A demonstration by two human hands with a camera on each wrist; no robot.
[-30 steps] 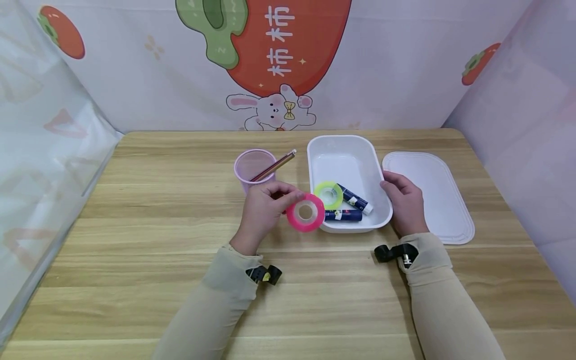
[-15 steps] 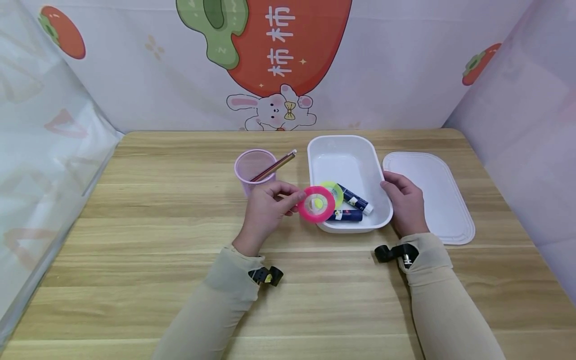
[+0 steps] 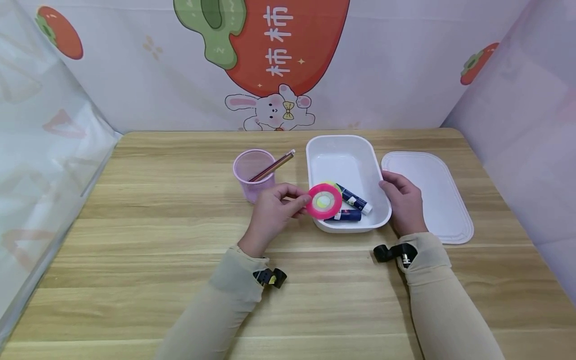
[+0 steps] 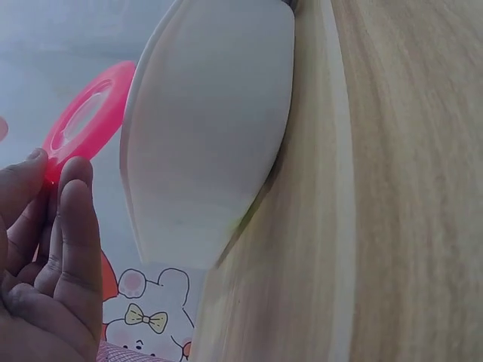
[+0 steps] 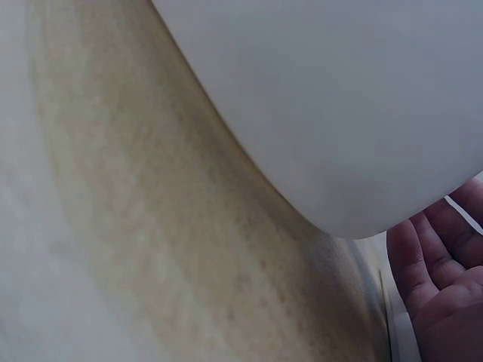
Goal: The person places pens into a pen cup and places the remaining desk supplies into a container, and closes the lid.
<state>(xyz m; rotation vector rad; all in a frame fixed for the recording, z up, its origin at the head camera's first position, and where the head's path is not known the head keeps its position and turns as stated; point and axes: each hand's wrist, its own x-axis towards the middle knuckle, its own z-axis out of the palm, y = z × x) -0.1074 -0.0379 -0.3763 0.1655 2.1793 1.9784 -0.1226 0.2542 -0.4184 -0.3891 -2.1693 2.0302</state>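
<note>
My left hand [image 3: 276, 215] pinches a pink ring-shaped tape roll [image 3: 324, 188] between thumb and fingers, tilted over the near left rim of a white plastic box [image 3: 342, 159]. In the left wrist view the pink roll [image 4: 113, 98] is beside the top edge of the box wall [image 4: 211, 128]. Behind it, a yellow-green tape roll [image 3: 331, 183] is mostly hidden. Two navy tubes like glue sticks, one with a white cap [image 3: 355, 199] and one nearer [image 3: 351, 215], lie inside the box. My right hand [image 3: 406, 205] grips the box's right rim.
A pink mesh cup [image 3: 256, 189] holding pencils [image 3: 272, 166] stands left of the box, close behind my left hand. A flat white lid [image 3: 432, 195] lies on the wooden table [image 3: 148, 225] to the right. A printed cloth [image 3: 382, 65] hangs behind the table.
My left hand has moved right with the pink tape roll, from beside the box's left rim to over its near left part. My right hand stays at the box's right side.
</note>
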